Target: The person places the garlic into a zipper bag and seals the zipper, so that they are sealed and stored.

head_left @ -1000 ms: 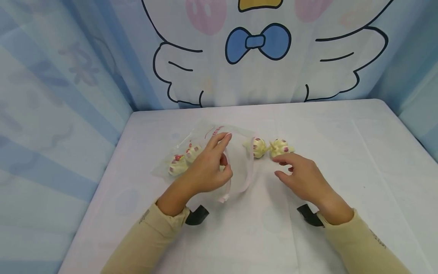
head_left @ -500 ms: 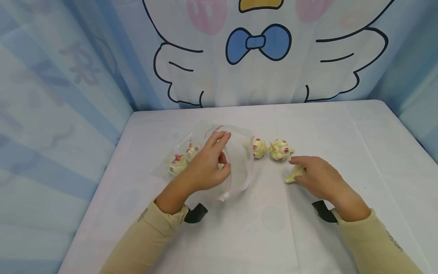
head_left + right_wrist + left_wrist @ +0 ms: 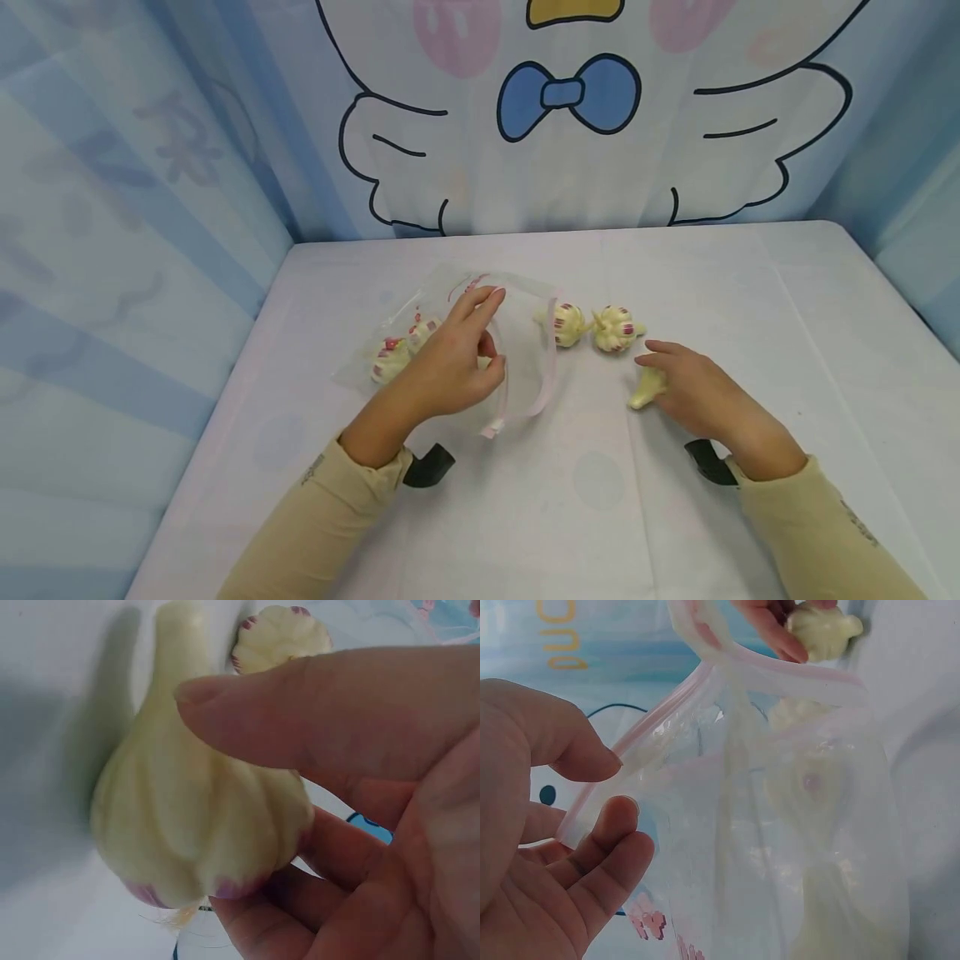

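Observation:
My right hand (image 3: 693,392) holds a cream garlic bulb (image 3: 648,388) with purple marks, its stem pointing down toward the table front. In the right wrist view the thumb lies over the garlic bulb (image 3: 195,802) and the fingers curl under it. My left hand (image 3: 459,362) grips the pink-edged rim of a clear zip bag (image 3: 528,358), keeping its mouth spread toward the right. Inside the bag, at its left end, lie garlic bulbs (image 3: 391,360), partly covered by the left hand. Thumb and fingertips stand apart by the bag's pink rim (image 3: 660,712) in the left wrist view.
Right of the bag's mouth, two more garlic bulbs lie on the white-covered table (image 3: 750,317): one garlic bulb (image 3: 569,324) seen partly through the rim, the other garlic bulb (image 3: 615,328) beside it. A printed curtain (image 3: 585,167) hangs behind the table.
My right hand has moved right from beside the two bulbs, and a garlic bulb now shows in its grip with the stem tilted downward. The left hand and bag have barely moved.

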`<state>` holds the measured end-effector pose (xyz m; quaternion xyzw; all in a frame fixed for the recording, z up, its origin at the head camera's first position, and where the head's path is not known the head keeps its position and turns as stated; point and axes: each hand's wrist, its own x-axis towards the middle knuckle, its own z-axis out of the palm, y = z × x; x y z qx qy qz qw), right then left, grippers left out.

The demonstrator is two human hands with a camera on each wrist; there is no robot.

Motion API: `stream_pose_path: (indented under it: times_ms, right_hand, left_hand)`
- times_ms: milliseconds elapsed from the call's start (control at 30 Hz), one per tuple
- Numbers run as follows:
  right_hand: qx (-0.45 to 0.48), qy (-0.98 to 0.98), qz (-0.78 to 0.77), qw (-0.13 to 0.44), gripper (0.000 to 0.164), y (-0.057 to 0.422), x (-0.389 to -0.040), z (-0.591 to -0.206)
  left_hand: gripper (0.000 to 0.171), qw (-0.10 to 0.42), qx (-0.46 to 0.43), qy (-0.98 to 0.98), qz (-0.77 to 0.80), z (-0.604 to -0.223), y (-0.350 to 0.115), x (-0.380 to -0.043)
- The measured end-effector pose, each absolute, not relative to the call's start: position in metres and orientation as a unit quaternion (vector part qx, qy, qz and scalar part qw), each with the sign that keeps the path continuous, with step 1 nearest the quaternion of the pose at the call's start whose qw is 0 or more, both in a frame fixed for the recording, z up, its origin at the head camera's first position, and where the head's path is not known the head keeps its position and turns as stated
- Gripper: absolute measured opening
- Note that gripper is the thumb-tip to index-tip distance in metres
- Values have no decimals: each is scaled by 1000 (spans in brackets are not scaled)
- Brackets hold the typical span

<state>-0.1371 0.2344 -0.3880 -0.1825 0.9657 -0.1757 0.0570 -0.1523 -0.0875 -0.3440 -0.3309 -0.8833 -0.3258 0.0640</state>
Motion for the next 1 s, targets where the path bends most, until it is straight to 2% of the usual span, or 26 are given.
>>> stream_pose_path:
  times_ms: [600, 833, 1000]
  right_hand:
    - [-188, 964, -186, 20, 42, 233, -139, -391]
    - [-193, 960, -204, 21, 52, 232, -138, -393]
    - [-171, 956, -236, 34, 48, 227, -137, -392]
  left_hand:
    - [70, 58, -321, -888, -325, -344, -87, -151]
    - [69, 65, -324, -884, -330, -345, -88, -151]
    - [70, 60, -323, -885, -330, -344, -88, -151]
